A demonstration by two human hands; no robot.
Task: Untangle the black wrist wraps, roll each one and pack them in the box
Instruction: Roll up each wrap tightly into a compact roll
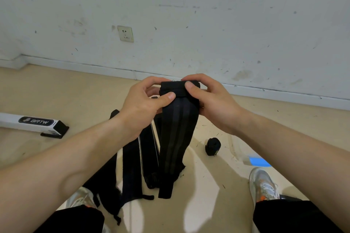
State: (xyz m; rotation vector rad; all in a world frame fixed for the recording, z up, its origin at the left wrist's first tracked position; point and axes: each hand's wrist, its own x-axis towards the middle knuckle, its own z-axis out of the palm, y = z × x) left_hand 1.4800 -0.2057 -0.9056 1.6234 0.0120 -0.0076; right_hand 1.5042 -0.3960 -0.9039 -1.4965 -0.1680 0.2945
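Head: left hand [144,105] and right hand [213,104] pinch half-rolled wrap [178,138]; box [28,122] (interior unseen) apart.

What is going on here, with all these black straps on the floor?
A person is rolling up a black wrist wrap by hand. The left hand and right hand both pinch its rolled top end, thumbs on the front, and the rest hangs towards the floor. One finished roll stands on the floor to the right. Several unrolled wraps lie between the feet. The white BRTW box lies apart on the left.
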